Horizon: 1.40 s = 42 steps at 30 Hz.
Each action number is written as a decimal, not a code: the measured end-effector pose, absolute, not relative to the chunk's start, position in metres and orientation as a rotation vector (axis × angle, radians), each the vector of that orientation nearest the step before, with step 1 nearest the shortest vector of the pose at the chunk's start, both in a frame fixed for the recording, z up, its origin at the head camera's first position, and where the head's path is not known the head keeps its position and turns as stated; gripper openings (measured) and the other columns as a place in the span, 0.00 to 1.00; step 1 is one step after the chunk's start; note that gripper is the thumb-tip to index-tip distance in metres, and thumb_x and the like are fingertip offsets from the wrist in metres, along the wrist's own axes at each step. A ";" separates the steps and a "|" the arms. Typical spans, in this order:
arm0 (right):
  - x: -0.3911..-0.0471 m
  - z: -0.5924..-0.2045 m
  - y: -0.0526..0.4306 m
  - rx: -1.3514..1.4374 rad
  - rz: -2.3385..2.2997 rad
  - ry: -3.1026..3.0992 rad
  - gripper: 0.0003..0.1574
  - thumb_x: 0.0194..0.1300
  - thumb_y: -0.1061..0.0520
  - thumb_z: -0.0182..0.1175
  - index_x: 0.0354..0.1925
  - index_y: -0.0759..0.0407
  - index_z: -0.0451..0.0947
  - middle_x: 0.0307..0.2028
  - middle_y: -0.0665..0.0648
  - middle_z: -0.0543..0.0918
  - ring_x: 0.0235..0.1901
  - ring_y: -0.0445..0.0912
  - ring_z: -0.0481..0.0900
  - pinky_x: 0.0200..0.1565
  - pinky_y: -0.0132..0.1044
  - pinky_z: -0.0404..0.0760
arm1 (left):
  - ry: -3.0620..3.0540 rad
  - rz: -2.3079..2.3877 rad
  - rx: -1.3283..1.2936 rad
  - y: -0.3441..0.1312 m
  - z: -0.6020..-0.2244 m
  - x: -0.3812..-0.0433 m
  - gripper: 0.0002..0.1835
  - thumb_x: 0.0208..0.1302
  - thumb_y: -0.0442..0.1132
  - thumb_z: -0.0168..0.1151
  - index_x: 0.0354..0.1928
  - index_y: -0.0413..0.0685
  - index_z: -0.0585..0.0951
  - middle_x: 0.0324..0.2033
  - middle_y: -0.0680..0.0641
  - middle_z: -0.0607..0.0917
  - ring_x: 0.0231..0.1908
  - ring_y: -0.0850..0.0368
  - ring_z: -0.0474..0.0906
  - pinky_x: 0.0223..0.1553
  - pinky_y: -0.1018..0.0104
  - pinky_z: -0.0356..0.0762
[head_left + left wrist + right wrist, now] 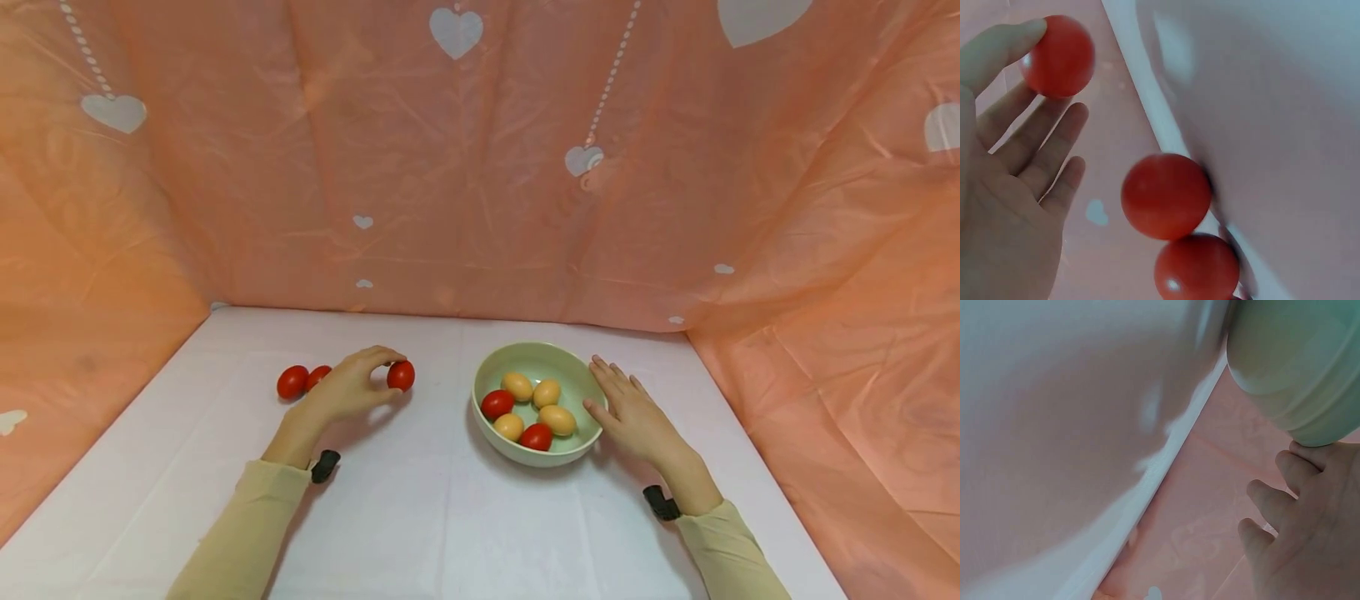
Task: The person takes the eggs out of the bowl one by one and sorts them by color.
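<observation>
While the left hand (348, 387) grips one red egg (401, 376) between the thumb and the foremost fingers, its remaining fingers extend free, as the left wrist view shows. The held egg is positioned left of the bowl and well apart from it, raised clear of the tabletop. Two loose red eggs (292, 382) sit side by side on the table, to the left of the left hand, which partly covers one of them in the head view. The right hand (637, 421) is unclenched, fingers extended and touching the right side of the pale green bowl (570, 375); the thumb lies over the rim, and whether it applies pressure cannot be determined. The bowl stands upright and contains four yellow eggs (557, 420) and two red eggs: one at the left wall, one at the near wall. A black wrist-mounted device (326, 467) is fitted at each wrist, adjacent to a beige sleeve (236, 533). The table carries a white cover (450, 517). An orange-pink curtain (480, 225) printed with pale hearts encloses the rear and both sides.
</observation>
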State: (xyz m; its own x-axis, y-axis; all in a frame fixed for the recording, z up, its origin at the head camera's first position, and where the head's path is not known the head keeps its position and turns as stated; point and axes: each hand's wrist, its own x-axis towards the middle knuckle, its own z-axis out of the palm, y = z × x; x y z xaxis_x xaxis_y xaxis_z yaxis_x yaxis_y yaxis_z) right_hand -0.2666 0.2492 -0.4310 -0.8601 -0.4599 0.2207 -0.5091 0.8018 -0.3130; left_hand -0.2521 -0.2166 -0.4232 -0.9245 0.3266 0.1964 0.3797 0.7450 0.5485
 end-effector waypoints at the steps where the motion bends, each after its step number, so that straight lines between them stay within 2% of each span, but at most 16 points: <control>1: -0.266 -0.431 0.249 0.771 0.554 -2.853 0.43 0.79 0.45 0.54 0.79 0.68 0.57 0.79 0.66 0.58 0.77 0.68 0.56 0.75 0.68 0.50 | -2.867 -0.897 -0.571 -0.218 -0.423 -0.252 0.28 0.65 0.41 0.73 0.65 0.44 0.79 0.64 0.42 0.80 0.67 0.39 0.72 0.69 0.38 0.68; 5: -0.266 -0.429 0.249 0.778 0.553 -2.852 0.43 0.79 0.45 0.54 0.79 0.68 0.56 0.79 0.66 0.58 0.77 0.68 0.56 0.74 0.68 0.51 | -2.915 -0.833 -0.513 -0.224 -0.423 -0.251 0.28 0.64 0.41 0.74 0.66 0.45 0.79 0.65 0.41 0.80 0.67 0.37 0.71 0.69 0.36 0.67; 9: -0.267 -0.427 0.249 0.782 0.547 -2.859 0.43 0.80 0.45 0.54 0.79 0.68 0.56 0.79 0.66 0.58 0.77 0.69 0.55 0.74 0.69 0.51 | -2.921 -0.807 -0.487 -0.229 -0.424 -0.251 0.27 0.63 0.41 0.74 0.63 0.44 0.81 0.61 0.41 0.82 0.63 0.38 0.74 0.66 0.36 0.71; 13: -0.266 -0.429 0.249 0.775 0.553 -2.867 0.43 0.80 0.45 0.54 0.79 0.68 0.56 0.79 0.66 0.57 0.77 0.68 0.55 0.74 0.68 0.50 | -2.914 -0.756 -0.500 -0.233 -0.426 -0.253 0.25 0.62 0.39 0.75 0.60 0.43 0.83 0.56 0.41 0.85 0.53 0.41 0.79 0.60 0.40 0.76; 16: -0.266 -0.429 0.249 0.774 0.559 -2.869 0.43 0.80 0.45 0.54 0.79 0.68 0.56 0.79 0.66 0.57 0.77 0.68 0.55 0.74 0.68 0.50 | -2.918 -0.717 -0.507 -0.236 -0.427 -0.254 0.24 0.61 0.37 0.75 0.60 0.43 0.83 0.54 0.40 0.85 0.49 0.42 0.78 0.59 0.40 0.76; 25: -0.266 -0.430 0.250 0.766 0.570 -2.873 0.43 0.80 0.45 0.54 0.79 0.67 0.55 0.80 0.66 0.57 0.77 0.68 0.54 0.75 0.68 0.49 | -2.955 -0.711 -0.479 -0.241 -0.428 -0.254 0.25 0.60 0.38 0.76 0.60 0.41 0.83 0.57 0.37 0.84 0.58 0.34 0.75 0.64 0.33 0.69; 42: -0.267 -0.431 0.250 0.775 0.552 -2.862 0.43 0.79 0.45 0.54 0.79 0.67 0.56 0.79 0.66 0.57 0.77 0.68 0.55 0.75 0.68 0.50 | -2.996 -0.733 -0.439 -0.242 -0.426 -0.255 0.26 0.62 0.39 0.75 0.62 0.41 0.82 0.59 0.36 0.83 0.59 0.34 0.75 0.64 0.31 0.68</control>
State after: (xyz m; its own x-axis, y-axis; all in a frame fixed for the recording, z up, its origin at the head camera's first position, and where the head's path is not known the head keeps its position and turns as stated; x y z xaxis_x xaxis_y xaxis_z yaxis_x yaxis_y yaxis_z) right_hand -0.2665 0.2503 -0.4312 -0.8606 -0.4626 0.2128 -0.5086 0.8018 -0.3137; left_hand -0.2545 -0.2418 -0.4259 -0.9600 0.2650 0.0909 0.2770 0.8496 0.4489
